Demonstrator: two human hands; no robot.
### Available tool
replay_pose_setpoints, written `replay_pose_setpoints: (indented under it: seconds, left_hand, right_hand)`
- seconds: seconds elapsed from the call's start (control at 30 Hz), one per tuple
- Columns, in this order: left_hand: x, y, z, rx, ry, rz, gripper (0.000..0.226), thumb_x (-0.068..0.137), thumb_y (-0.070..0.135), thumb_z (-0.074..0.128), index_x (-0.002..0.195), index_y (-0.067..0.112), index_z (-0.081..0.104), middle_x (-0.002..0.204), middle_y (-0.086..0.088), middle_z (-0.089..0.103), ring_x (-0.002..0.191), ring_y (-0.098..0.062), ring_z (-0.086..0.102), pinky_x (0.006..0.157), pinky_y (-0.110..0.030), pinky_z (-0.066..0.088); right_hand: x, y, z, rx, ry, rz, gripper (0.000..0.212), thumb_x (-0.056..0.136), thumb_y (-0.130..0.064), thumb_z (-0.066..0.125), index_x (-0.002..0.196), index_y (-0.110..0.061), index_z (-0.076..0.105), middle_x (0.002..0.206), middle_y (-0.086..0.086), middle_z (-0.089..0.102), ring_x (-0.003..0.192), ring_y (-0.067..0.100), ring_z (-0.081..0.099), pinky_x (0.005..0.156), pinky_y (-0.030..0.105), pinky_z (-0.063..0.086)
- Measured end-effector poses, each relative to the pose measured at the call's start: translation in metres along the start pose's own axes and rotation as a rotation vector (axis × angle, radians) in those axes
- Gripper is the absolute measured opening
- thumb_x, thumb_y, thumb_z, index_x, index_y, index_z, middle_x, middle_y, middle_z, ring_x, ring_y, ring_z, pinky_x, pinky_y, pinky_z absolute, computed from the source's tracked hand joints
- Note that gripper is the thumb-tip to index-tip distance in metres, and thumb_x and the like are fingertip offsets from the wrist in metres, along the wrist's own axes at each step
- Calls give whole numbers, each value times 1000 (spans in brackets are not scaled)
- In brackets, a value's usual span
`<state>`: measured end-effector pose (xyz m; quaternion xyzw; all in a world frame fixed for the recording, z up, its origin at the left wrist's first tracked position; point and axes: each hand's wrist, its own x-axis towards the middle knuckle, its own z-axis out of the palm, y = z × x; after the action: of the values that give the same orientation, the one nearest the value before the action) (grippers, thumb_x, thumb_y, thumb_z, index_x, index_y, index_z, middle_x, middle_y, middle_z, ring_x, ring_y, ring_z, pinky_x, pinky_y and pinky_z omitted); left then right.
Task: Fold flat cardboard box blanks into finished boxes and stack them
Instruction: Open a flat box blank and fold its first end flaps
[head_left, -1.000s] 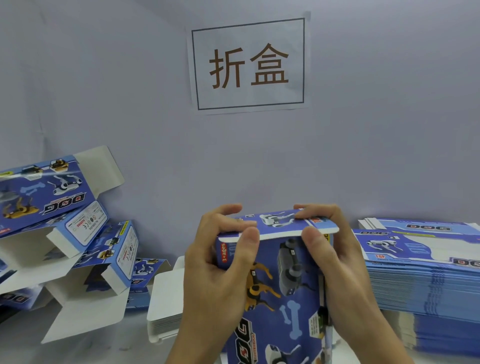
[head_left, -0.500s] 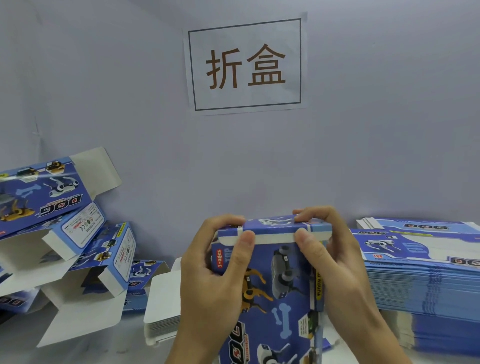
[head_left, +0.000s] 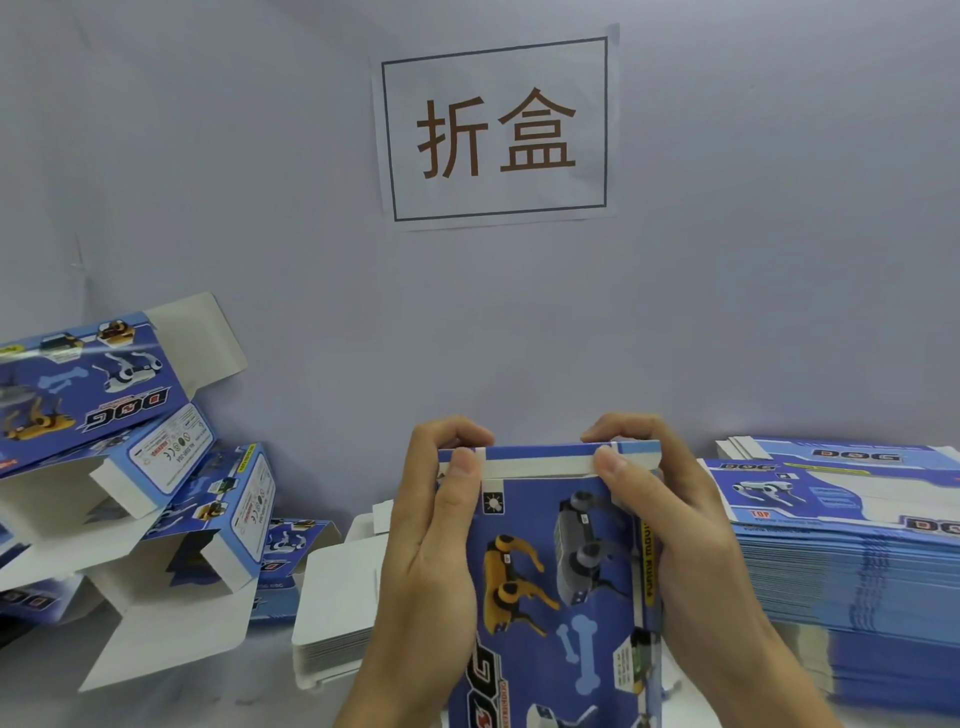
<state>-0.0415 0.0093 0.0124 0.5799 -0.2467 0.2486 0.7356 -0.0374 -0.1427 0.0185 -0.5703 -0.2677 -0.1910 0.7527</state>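
Observation:
I hold a blue cardboard box (head_left: 561, 587) printed with robot dogs upright in front of me. My left hand (head_left: 431, 545) grips its upper left corner, thumb on the front and fingers curled over the top. My right hand (head_left: 680, 535) grips the upper right corner the same way. Both thumbs press the white tuck flap (head_left: 540, 465) down at the box's top edge. A pile of folded boxes (head_left: 114, 457) with open white flaps lies at the left. A thick stack of flat blue blanks (head_left: 852, 545) sits at the right.
A low stack of white-faced blanks (head_left: 337, 597) lies on the table behind my left hand. A paper sign (head_left: 496, 130) with two characters hangs on the grey wall ahead. The grey table surface (head_left: 218, 696) shows at the lower left.
The top lid flap has folded down from raised to nearly flat on the box. Both hands shifted slightly lower, thumbs now pressing the white tuck strip at the top edge.

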Motion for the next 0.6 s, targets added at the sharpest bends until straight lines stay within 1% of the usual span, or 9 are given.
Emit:
replay_pose_setpoints:
  seconds: [0.1, 0.17, 0.23, 0.3, 0.37, 0.43, 0.53, 0.57, 0.6]
  left_hand:
    - [2, -1, -2, -91, 3, -66, 30, 79, 52, 53, 98, 30, 61, 91, -3, 73, 81, -23, 75, 55, -25, 57]
    - [4, -2, -3, -125, 10, -96, 33, 76, 53, 56, 98, 29, 62, 94, -7, 73, 83, -26, 75, 56, -28, 58]
    - [5, -3, -4, -133, 11, -101, 34, 78, 51, 57, 100, 26, 63, 95, -12, 73, 84, -29, 75, 57, -31, 59]
    - [5, -3, -3, -118, 26, -70, 28, 81, 48, 56, 98, 27, 64, 93, -11, 73, 81, -27, 75, 56, -29, 58]
    - [4, -3, -2, -89, 44, -19, 21, 86, 44, 53, 96, 29, 65, 89, -7, 73, 77, -23, 75, 54, -25, 57]
    - [3, -2, -2, -70, 64, 22, 18, 87, 42, 53, 93, 30, 65, 86, -2, 74, 74, -21, 75, 52, -23, 56]
    - [3, -2, -3, -73, 89, 23, 20, 87, 44, 55, 92, 28, 66, 87, -2, 74, 75, -21, 75, 52, -23, 56]
    - [4, -1, -3, -69, 90, 10, 20, 89, 45, 57, 91, 28, 66, 87, -4, 74, 75, -22, 75, 53, -25, 56]
    - [4, -1, -3, -68, 82, -14, 20, 92, 46, 60, 91, 27, 66, 86, -7, 74, 74, -23, 74, 54, -27, 57]
  right_hand:
    - [-2, 0, -1, 20, 1, 17, 35, 79, -51, 65, 96, -21, 64, 96, 33, 61, 86, 46, 71, 66, 51, 58]
    - [-2, -1, 0, 5, 26, 20, 33, 80, -52, 63, 94, -22, 65, 98, 32, 62, 86, 44, 72, 70, 55, 58]
    - [-1, -1, 1, -20, 56, 32, 25, 83, -48, 65, 90, -24, 67, 94, 29, 64, 80, 37, 73, 67, 49, 59]
    - [0, -1, 2, -13, 70, 58, 21, 83, -44, 65, 89, -24, 68, 88, 23, 68, 77, 33, 74, 60, 43, 60]
    - [0, -3, 3, -3, 70, 80, 23, 79, -45, 69, 91, -25, 69, 86, 15, 74, 76, 32, 75, 56, 37, 59]
    - [-1, -6, 5, -2, 59, 103, 26, 76, -47, 72, 91, -25, 70, 88, 15, 74, 77, 32, 75, 56, 36, 59]
    - [-4, -17, 9, 66, 50, 154, 21, 78, -33, 77, 91, -18, 69, 88, 19, 72, 74, 31, 75, 56, 36, 60]
    - [-3, -21, 10, 78, 60, 176, 22, 77, -29, 75, 91, -13, 69, 85, 19, 71, 71, 28, 74, 54, 32, 60]
    - [2, -25, 10, 69, 56, 198, 18, 79, -24, 69, 90, -9, 67, 81, 14, 72, 68, 23, 74, 52, 25, 57]
